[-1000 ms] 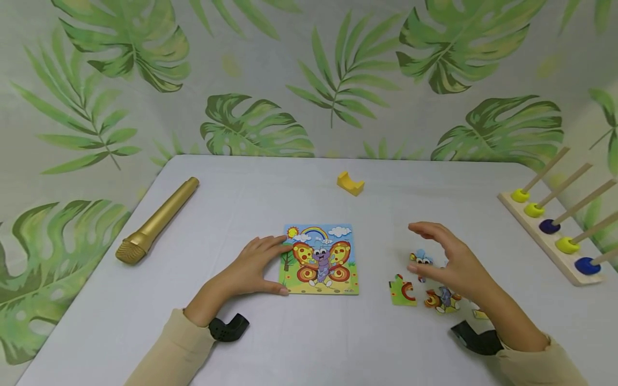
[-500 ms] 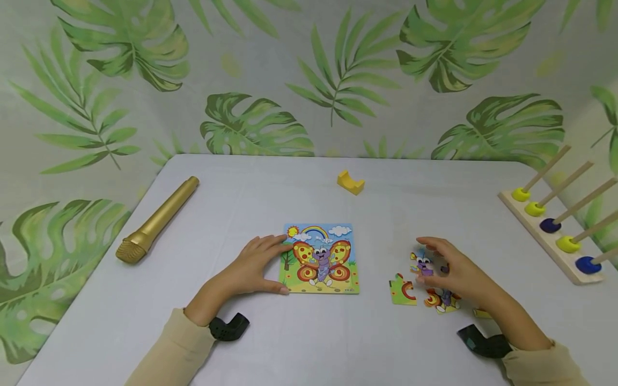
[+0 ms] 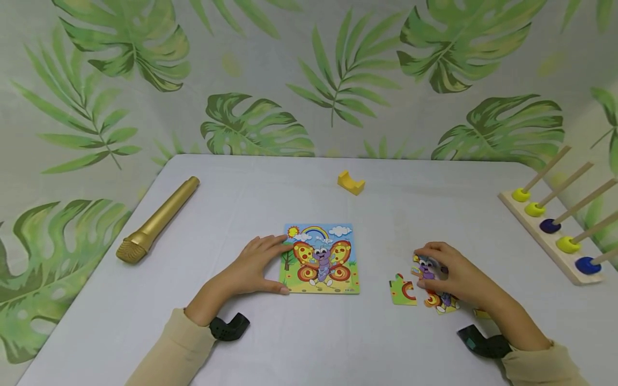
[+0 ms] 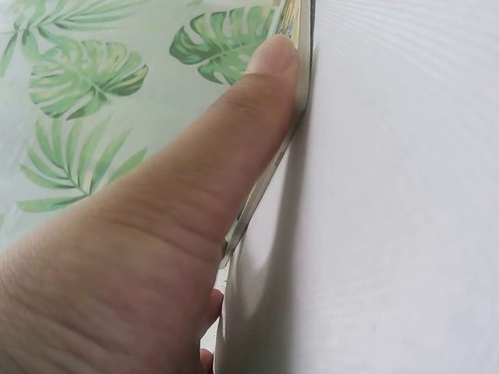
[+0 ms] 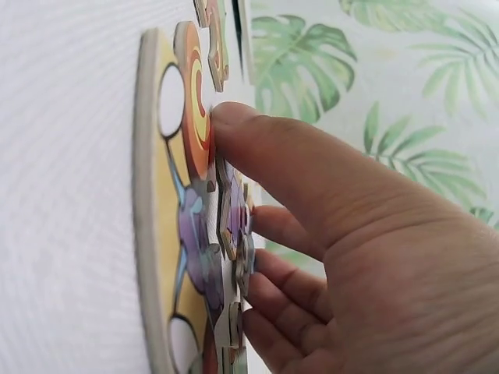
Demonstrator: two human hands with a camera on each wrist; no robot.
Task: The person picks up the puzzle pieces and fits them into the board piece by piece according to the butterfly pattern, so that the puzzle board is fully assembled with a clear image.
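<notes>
A square butterfly puzzle picture lies mid-table, with a sun, rainbow and clouds along its top. My left hand rests at its left edge, fingers spread and fairly straight. The left wrist view has that thumb against the picture's edge. To the right, my right hand pinches a puzzle piece with the butterfly's face between thumb and fingertips, low over the other pieces. Beneath it is a piece with the butterfly's feet; a green piece with a red swirl lies beside it.
A gold microphone lies at the left. A yellow curved block sits toward the back. At the right edge stands a wooden peg rack with yellow and blue beads. Part of another piece shows under my right wrist.
My right hand has come down toward the near side, its thumb and fingers closing on the face piece. The left hand and the puzzle picture have stayed in place.
</notes>
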